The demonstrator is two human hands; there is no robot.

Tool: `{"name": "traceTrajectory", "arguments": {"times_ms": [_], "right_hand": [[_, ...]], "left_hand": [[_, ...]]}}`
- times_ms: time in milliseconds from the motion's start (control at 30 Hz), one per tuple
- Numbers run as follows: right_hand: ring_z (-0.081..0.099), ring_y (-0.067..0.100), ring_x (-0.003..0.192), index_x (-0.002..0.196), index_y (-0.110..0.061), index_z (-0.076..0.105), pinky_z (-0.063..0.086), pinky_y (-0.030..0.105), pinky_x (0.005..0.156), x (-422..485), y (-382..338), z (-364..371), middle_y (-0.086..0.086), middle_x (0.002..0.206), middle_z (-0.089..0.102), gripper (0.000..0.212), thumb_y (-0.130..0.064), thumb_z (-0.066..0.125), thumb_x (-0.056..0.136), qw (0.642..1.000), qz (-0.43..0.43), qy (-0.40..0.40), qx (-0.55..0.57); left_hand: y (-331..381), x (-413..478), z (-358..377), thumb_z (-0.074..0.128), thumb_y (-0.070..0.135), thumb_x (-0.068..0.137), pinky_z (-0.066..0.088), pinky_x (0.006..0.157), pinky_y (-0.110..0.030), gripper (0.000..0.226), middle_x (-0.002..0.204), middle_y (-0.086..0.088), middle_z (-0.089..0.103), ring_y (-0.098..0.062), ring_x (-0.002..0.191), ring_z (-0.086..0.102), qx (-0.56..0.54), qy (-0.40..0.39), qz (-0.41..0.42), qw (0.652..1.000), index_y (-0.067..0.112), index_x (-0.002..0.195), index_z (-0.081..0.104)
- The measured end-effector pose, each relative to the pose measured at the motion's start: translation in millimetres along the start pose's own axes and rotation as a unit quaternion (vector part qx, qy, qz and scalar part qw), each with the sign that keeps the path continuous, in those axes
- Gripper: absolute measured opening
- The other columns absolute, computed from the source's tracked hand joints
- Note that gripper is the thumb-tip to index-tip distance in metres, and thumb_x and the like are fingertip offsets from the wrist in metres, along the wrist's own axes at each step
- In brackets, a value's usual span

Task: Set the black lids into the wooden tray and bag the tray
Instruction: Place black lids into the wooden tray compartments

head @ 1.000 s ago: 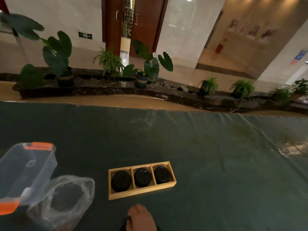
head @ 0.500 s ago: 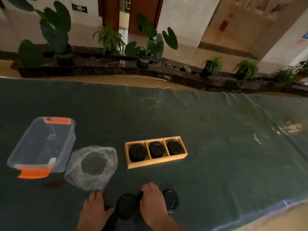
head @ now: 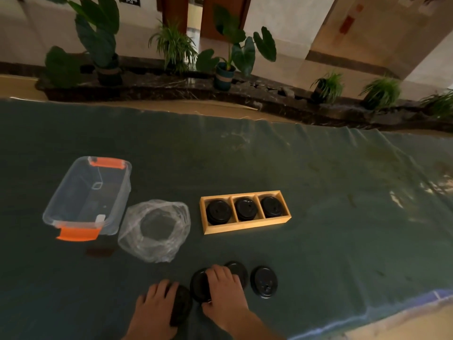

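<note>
A wooden tray [head: 245, 228] with three compartments lies in the middle of the green cloth, and each compartment holds black lids [head: 245, 209]. A crumpled clear plastic bag [head: 154, 229] lies open just left of the tray. Near the front edge are several loose black lids. My right hand [head: 225, 293] is closed over one lid [head: 199, 285], thumb at its near edge. Another lid [head: 239, 269] peeks out behind its fingers, and a third [head: 264, 282] lies free to the right. My left hand [head: 154, 307] grips a tilted lid [head: 182, 306].
A clear plastic box [head: 88, 200] with orange latches stands left of the bag. The green cloth [head: 343, 217] covers the table, with its front edge close on the right. Potted plants [head: 228, 57] line a dark ledge beyond the table's far edge.
The view has tipped downward, bringing the loose lids and both hands into sight. Both hands have settled on lids at the front. Tray, bag and box have not moved.
</note>
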State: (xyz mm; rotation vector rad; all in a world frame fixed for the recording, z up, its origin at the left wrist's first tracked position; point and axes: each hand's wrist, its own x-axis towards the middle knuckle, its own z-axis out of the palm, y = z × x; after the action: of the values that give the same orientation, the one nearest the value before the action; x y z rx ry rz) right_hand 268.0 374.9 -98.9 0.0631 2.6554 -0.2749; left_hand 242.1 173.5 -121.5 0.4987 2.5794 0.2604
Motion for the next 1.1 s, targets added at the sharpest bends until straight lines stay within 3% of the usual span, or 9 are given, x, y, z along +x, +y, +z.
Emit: {"name": "traceTrajectory", "arguments": {"times_ms": [100, 167, 300, 367, 433, 600, 767, 1000, 1100], "right_hand": [[0.02, 0.033, 0.154, 0.153, -0.013, 0.033, 0.024, 0.05, 0.122, 6, -4, 4, 0.011, 0.168, 0.024, 0.082, -0.037, 0.072, 0.086, 0.999, -0.022, -0.025, -0.029], [0.017, 0.034, 0.156, 0.152, -0.01, 0.035, 0.022, 0.051, 0.123, 10, -5, 8, 0.014, 0.169, 0.022, 0.076, -0.033, 0.071, 0.089, 0.997, -0.03, -0.03, -0.059], [0.015, 0.034, 0.156, 0.15, -0.01, 0.039, 0.02, 0.051, 0.122, 15, -6, 13, 0.015, 0.168, 0.024, 0.064, -0.026, 0.065, 0.095, 0.997, -0.028, -0.012, -0.069], [0.014, 0.033, 0.156, 0.149, -0.012, 0.044, 0.02, 0.053, 0.121, 14, -4, 12, 0.013, 0.168, 0.023, 0.066, -0.035, 0.065, 0.091, 0.998, -0.034, -0.004, -0.06], [0.014, 0.032, 0.157, 0.145, -0.016, 0.05, 0.018, 0.053, 0.121, 8, 1, 8, 0.011, 0.168, 0.024, 0.066, -0.042, 0.062, 0.086, 0.999, -0.036, 0.007, -0.035], [0.05, 0.025, 0.139, 0.118, -0.021, 0.07, 0.039, 0.044, 0.109, -21, 53, -3, -0.001, 0.141, 0.06, 0.039, -0.024, 0.056, 0.082, 0.993, 0.021, 0.115, 0.007], [0.043, 0.017, 0.138, 0.128, -0.027, 0.057, 0.035, 0.033, 0.107, -32, 100, -13, -0.008, 0.14, 0.052, 0.038, -0.028, 0.049, 0.091, 0.991, 0.096, 0.088, -0.004], [0.024, 0.026, 0.154, 0.149, -0.02, 0.041, 0.021, 0.046, 0.125, 0, 79, 0, 0.004, 0.164, 0.034, 0.076, -0.049, 0.072, 0.085, 0.998, 0.06, 0.0, -0.016], [0.033, 0.028, 0.146, 0.145, -0.02, 0.041, 0.03, 0.046, 0.12, 12, 70, 8, 0.004, 0.155, 0.042, 0.07, -0.046, 0.071, 0.088, 0.997, 0.061, 0.01, -0.047]], "left_hand": [[-5, 1, 5, 0.077, 0.058, 0.06, 0.048, 0.103, -0.041, 0.103, 0.153, 0.001, 0.044, -0.025, 0.138, 0.046, -0.015, 0.017, -0.006, 1.0, 0.028, 0.152, 0.043], [-7, 1, 4, 0.073, 0.062, 0.064, 0.045, 0.107, -0.037, 0.104, 0.152, -0.001, 0.038, -0.025, 0.138, 0.041, -0.088, 0.026, -0.064, 0.994, 0.026, 0.155, 0.035], [-9, 5, 1, 0.091, 0.049, 0.051, 0.05, 0.1, -0.051, 0.107, 0.135, -0.016, 0.052, -0.04, 0.124, 0.053, -0.163, 0.071, -0.103, 0.979, 0.01, 0.143, 0.052], [-2, 12, 4, 0.095, 0.041, 0.044, 0.054, 0.091, -0.055, 0.104, 0.124, -0.02, 0.058, -0.045, 0.112, 0.061, -0.181, 0.104, -0.057, 0.976, 0.002, 0.133, 0.06], [19, 16, -1, 0.089, 0.045, 0.051, 0.051, 0.098, -0.048, 0.101, 0.13, -0.014, 0.056, -0.036, 0.117, 0.058, -0.19, 0.114, -0.017, 0.975, 0.006, 0.138, 0.055], [65, 32, 3, 0.079, 0.05, 0.064, 0.048, 0.102, -0.04, 0.093, 0.137, -0.007, 0.054, -0.029, 0.124, 0.052, -0.19, 0.112, 0.038, 0.975, 0.013, 0.144, 0.047], [72, 38, 20, 0.07, 0.057, 0.078, 0.043, 0.112, -0.039, 0.097, 0.152, -0.002, 0.037, -0.024, 0.138, 0.04, -0.104, 0.061, 0.02, 0.992, 0.019, 0.156, 0.027], [59, 46, 34, 0.072, 0.059, 0.077, 0.043, 0.111, -0.04, 0.103, 0.155, -0.002, 0.039, -0.026, 0.138, 0.041, -0.064, 0.065, 0.034, 0.995, 0.02, 0.161, 0.026], [60, 53, 37, 0.069, 0.064, 0.074, 0.043, 0.108, -0.041, 0.106, 0.15, -0.001, 0.039, -0.026, 0.134, 0.041, -0.064, 0.057, 0.031, 0.996, 0.024, 0.161, 0.024]]}}
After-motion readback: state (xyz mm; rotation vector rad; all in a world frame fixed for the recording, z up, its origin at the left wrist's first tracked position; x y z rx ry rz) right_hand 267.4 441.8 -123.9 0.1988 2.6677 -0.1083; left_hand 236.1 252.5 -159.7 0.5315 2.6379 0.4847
